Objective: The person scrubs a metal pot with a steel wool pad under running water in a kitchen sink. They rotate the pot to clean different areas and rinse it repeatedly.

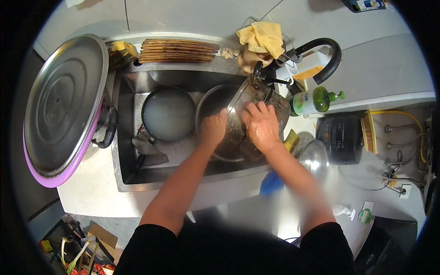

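A see-through, boxy container (238, 104) with brown grime on its walls is tilted over the right side of the steel sink (120, 158), under the black faucet (326, 43). My left hand (214, 127) is closed on its left edge, the fingertips partly hidden. My right hand (262, 126) is wet and presses against the container with bent fingers; whatever may be under them is hidden. Beneath the container a wide metal basin (211, 98) stands in the sink. Left of that, a round dark-rimmed pan (168, 113) holds cloudy water.
A large lidded pot (64, 105) with a purple rim stands left of the sink. A grey cloth (151, 151) lies in the sink. Behind it are wooden chopsticks (178, 50) and a yellow cloth (261, 37). Right are a green soap bottle (311, 101) and a black appliance (339, 140).
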